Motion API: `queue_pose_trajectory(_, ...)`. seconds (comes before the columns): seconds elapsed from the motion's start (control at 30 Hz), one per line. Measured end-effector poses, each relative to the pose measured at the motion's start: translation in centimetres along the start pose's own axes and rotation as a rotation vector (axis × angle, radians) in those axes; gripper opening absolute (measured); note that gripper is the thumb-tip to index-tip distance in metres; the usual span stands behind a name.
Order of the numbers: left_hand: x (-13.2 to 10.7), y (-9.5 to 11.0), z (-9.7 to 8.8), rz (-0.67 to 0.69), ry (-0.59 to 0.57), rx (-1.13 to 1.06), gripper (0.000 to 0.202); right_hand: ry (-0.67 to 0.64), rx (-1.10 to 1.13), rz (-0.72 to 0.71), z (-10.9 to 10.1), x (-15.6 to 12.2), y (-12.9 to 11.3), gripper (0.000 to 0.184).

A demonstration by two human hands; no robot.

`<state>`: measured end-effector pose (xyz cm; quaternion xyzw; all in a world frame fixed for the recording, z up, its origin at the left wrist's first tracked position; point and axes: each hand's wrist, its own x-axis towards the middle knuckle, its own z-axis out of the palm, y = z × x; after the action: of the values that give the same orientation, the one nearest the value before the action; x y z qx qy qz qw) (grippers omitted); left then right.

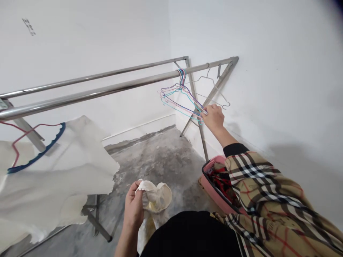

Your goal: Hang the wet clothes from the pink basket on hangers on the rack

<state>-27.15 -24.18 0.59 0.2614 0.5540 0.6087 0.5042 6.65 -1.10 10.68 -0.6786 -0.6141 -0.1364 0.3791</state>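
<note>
1. Pinching a garment (157, 200) by its pale edge with the fingers (139, 200) of the left hand (133, 208), thumb in front.
2. Hanging low over the floor (184, 178), with upper edge curled into a loop and lower part out of sight behind black clothing.
3. Reaching forward with the right hand (215, 117), arm in a plaid sleeve (257, 178), and grasping hangers (182, 85) at their near right ends, with fingers curled around the wires.
4. Bunched close together in purple, pink and turquoise, hooked over the front rail (107, 90).
5. On the same rail, to the right of the bunch and apart from it, a grey hanger (208, 77).
6. Behind, running roughly alongside, a back rail (107, 74).
7. At the left, draped on a red hanger (28, 131), a white top (72, 157) with a blue neckline, well apart from the bunch.
8. Below the right forearm, near the wall (268, 89), a pink basket (213, 188) with a dark rim and red and dark cloth inside, partly covered by the sleeve.
</note>
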Motion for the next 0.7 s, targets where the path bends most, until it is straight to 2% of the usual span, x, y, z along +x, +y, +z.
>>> queue_pose_trajectory(0.1,-0.3,0.1,-0.8,0.013,0.016,0.012,0.038,-0.014,-0.056,-0.021,0.7,0.2,0.1,0.017)
queue_pose_trajectory(0.2,-0.4,-0.1,-1.5,0.010,0.000,0.051,0.036,-0.006,0.004,-0.011,0.2,0.0,-0.4,0.021)
queue_pose_trajectory(0.27,-0.4,-0.4,-1.7,-0.003,-0.023,0.082,0.035,-0.063,0.149,-0.005,-0.4,-0.1,-1.0,0.023)
queue_pose_trajectory(0.4,-0.1,-0.6,-1.6,-0.041,-0.055,0.157,0.034,-0.257,0.618,-0.045,-1.4,0.1,-2.4,0.036)
queue_pose_trajectory(0.47,0.0,-0.6,-1.3,-0.036,-0.067,0.231,0.032,-0.281,0.790,-0.044,-1.8,0.3,-3.2,0.045)
queue_pose_trajectory(0.6,0.3,-0.8,-0.9,-0.037,-0.101,0.331,0.029,-0.225,0.921,-0.053,-3.0,-0.3,-4.6,0.054)
queue_pose_trajectory(0.7,0.5,-0.7,-0.6,-0.075,-0.095,0.283,0.030,-0.270,0.949,-0.049,-4.4,-2.8,-4.5,0.055)
